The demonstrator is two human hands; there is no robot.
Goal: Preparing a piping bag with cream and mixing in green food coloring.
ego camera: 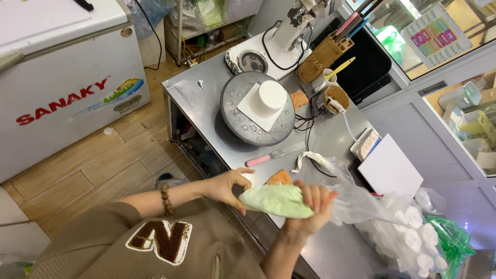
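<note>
At the near edge of the steel table [206, 103]: two hands work a piping bag.
Piping bag [276, 200]: clear plastic, filled with pale green cream, held level above the table edge, tip toward the left hand, loose tail trailing right.
Left hand [227, 187]: thumb and fingers pinched together on the bag's narrow tip.
Right hand [310, 206]: fingers wrapped tight around the fat middle of the bag, clamped on it.
Cake [271, 98]: small white cylinder on a white square board, set on a grey turntable [237, 121], well apart from the hands.
Spatula [274, 154]: pink handle, lying flat between turntable and hands.
Risk, squeeze: a hard grip by the right hand may push cream out of the open tail, since it looks untwisted.
Risk, edge: the bag hangs over the table's rim; any drip likely lands on the sleeve or floor.
Risk, cables: black cords [305, 129] lie near the turntable and could snag a reaching arm.
</note>
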